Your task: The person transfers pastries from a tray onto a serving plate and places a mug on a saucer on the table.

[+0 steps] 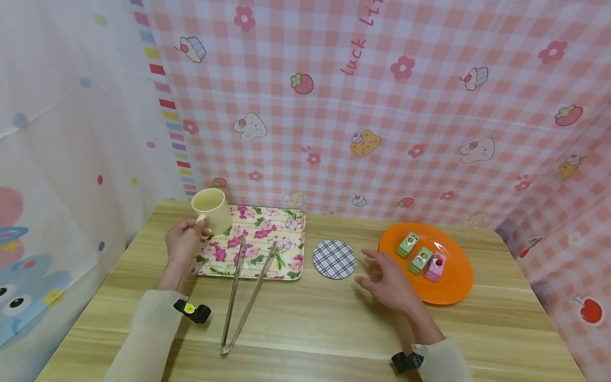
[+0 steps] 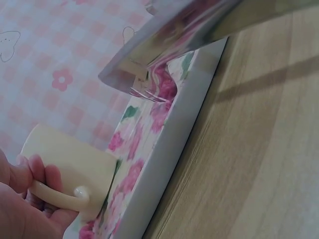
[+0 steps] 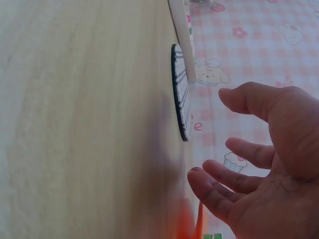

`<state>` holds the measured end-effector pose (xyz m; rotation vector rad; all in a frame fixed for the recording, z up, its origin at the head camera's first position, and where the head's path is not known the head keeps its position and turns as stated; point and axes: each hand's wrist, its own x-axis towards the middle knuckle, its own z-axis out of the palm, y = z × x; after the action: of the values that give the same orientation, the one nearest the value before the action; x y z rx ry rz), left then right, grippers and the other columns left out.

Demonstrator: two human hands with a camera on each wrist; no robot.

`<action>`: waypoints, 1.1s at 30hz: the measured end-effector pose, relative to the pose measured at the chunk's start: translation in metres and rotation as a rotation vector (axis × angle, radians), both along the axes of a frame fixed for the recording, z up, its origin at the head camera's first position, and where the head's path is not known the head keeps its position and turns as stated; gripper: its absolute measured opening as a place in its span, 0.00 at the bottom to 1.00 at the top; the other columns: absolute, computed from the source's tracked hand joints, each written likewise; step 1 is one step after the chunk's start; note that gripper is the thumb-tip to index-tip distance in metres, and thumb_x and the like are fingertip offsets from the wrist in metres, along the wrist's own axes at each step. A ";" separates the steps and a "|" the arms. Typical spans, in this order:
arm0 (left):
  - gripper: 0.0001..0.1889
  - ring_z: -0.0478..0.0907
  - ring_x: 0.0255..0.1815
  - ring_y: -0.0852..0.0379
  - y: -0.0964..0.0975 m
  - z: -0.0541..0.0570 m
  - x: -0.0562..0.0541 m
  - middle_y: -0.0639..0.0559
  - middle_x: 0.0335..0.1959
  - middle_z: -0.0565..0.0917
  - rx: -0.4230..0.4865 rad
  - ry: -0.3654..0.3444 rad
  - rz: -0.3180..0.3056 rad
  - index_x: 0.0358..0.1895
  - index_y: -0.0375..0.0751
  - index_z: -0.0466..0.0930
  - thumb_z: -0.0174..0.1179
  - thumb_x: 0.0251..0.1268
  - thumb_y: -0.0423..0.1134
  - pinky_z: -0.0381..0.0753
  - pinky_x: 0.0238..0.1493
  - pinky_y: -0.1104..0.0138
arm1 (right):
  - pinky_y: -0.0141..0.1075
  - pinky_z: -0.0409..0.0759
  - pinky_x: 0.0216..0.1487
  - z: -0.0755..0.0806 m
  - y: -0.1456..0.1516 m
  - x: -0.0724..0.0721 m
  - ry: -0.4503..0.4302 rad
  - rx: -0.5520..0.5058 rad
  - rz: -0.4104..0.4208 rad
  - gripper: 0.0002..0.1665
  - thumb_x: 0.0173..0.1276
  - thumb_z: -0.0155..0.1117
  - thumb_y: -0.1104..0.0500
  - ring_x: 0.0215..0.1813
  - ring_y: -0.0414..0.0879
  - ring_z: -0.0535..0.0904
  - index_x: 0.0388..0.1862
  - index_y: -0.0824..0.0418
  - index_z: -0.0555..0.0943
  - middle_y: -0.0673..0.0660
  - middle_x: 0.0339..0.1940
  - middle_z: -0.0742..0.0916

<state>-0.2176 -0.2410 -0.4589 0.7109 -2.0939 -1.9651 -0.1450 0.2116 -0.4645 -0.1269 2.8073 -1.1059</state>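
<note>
A cream mug [image 1: 215, 212] stands upright at the left end of a floral tray [image 1: 291, 268]. My left hand [image 1: 183, 241] grips the mug's handle [image 2: 60, 198], with thumb and fingers around it in the left wrist view. Metal tongs [image 1: 232, 313] lie with their tips over the tray's front edge and their joined end on the table. My right hand [image 1: 387, 281] hovers with fingers apart and holds nothing, between a round plaid coaster [image 1: 334, 259] and an orange plate [image 1: 455, 289]. In the right wrist view, the coaster [image 3: 180, 94] is apart from the fingers.
On the plate lie two small green boxes [image 1: 408, 244] [image 1: 420, 260] and one pink box [image 1: 435, 266], each with a fruit picture. The wooden table [image 1: 305, 329] ends at a pink checked cloth [image 1: 334, 132] behind and a white cloth [image 1: 71, 132] on the left.
</note>
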 end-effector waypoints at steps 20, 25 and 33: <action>0.04 0.80 0.33 0.66 0.014 0.024 0.020 0.64 0.24 0.85 0.061 0.059 -0.018 0.41 0.44 0.81 0.60 0.76 0.38 0.68 0.38 0.70 | 0.59 0.69 0.74 -0.013 -0.018 -0.017 0.002 0.056 0.004 0.55 0.60 0.79 0.47 0.68 0.60 0.72 0.81 0.58 0.62 0.64 0.72 0.75; 0.03 0.81 0.32 0.66 0.024 0.034 0.028 0.62 0.25 0.86 0.070 0.104 -0.054 0.40 0.43 0.80 0.60 0.75 0.37 0.70 0.32 0.73 | 0.59 0.67 0.75 -0.016 -0.024 -0.022 -0.024 0.091 -0.023 0.58 0.57 0.81 0.44 0.71 0.61 0.68 0.81 0.57 0.62 0.64 0.74 0.72; 0.03 0.82 0.30 0.67 0.045 0.049 0.037 0.62 0.25 0.87 0.087 0.164 -0.114 0.40 0.43 0.81 0.60 0.75 0.34 0.71 0.33 0.75 | 0.58 0.70 0.72 -0.017 -0.030 -0.029 -0.020 0.150 -0.045 0.60 0.55 0.82 0.41 0.67 0.61 0.68 0.80 0.60 0.63 0.65 0.71 0.71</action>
<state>-0.1802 -0.1959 -0.4094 0.4356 -2.0041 -2.1065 -0.1744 0.1818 -0.4817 -0.0392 2.8756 -0.8956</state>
